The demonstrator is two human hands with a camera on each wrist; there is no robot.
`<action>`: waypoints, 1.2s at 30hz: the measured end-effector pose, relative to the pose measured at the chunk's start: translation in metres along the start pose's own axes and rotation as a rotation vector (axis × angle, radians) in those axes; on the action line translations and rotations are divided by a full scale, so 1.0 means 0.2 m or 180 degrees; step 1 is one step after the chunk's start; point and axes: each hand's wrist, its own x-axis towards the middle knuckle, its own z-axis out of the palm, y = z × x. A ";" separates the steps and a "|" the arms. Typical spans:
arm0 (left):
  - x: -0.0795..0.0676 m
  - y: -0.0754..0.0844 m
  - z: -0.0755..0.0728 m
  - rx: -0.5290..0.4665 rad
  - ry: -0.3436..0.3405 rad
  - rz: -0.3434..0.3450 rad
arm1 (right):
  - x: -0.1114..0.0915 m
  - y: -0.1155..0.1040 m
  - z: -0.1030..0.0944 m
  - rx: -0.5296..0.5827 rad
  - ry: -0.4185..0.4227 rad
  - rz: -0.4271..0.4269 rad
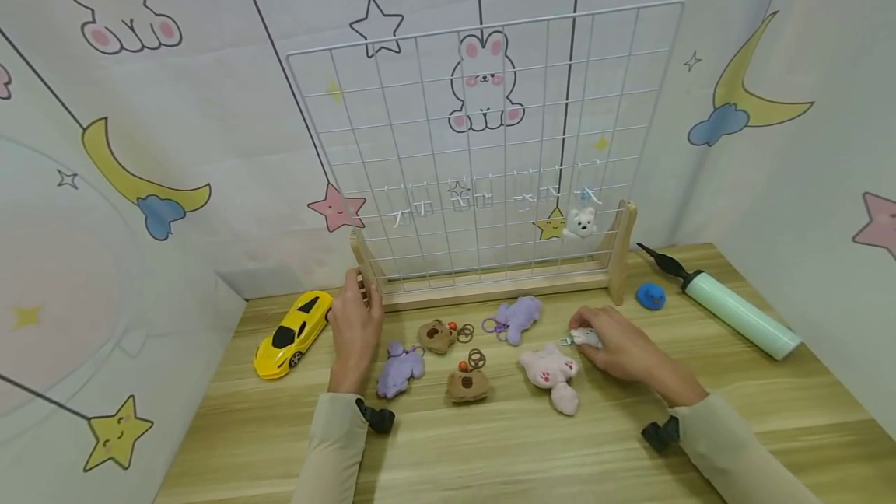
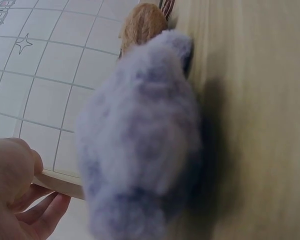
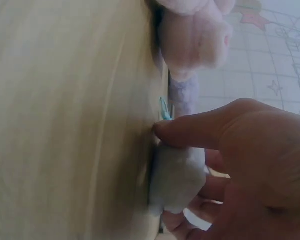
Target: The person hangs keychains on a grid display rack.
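Note:
My left hand [image 1: 355, 329] grips the left wooden upright [image 2: 62, 184] of a stand that holds a white wire grid [image 1: 434, 131]. On the table, my right hand [image 1: 623, 348] pinches a small whitish plush keychain [image 3: 176, 175] with a light blue strap, its far side hidden by my fingers. A pink plush keychain [image 1: 549, 368] lies just left of that hand. Beside my left hand is a purple plush keychain [image 1: 400, 372], large and blurred in the left wrist view. From the grid hangs a white bear plush [image 1: 580, 222], near several hooks.
Two brown plush keychains [image 1: 467, 386] and another purple plush [image 1: 519, 320] lie between the hands. A yellow toy car [image 1: 294, 335] stands at the left. A blue rubber duck [image 1: 651, 296] and a pale green pump [image 1: 742, 313] are at the right. Printed cloth walls enclose the wooden table [image 1: 490, 457].

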 end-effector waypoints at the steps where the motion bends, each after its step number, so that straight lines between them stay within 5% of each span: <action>1: 0.00 0.00 0.00 -0.0005 0.0008 0.0006 | 0.00 0.00 0.00 0.0008 -0.0022 0.0028; 8: 0.00 0.01 0.00 -0.0041 -0.0013 -0.0007 | 0.01 0.00 -0.02 0.0059 -0.0182 0.0158; 20: 0.00 0.01 -0.01 -0.0083 0.0006 0.0021 | 0.00 -0.04 -0.02 -0.0353 -0.0125 0.0115; 36: 0.00 0.01 -0.01 -0.0061 -0.0030 -0.0034 | 0.11 -0.01 -0.07 0.0712 0.0550 -0.0101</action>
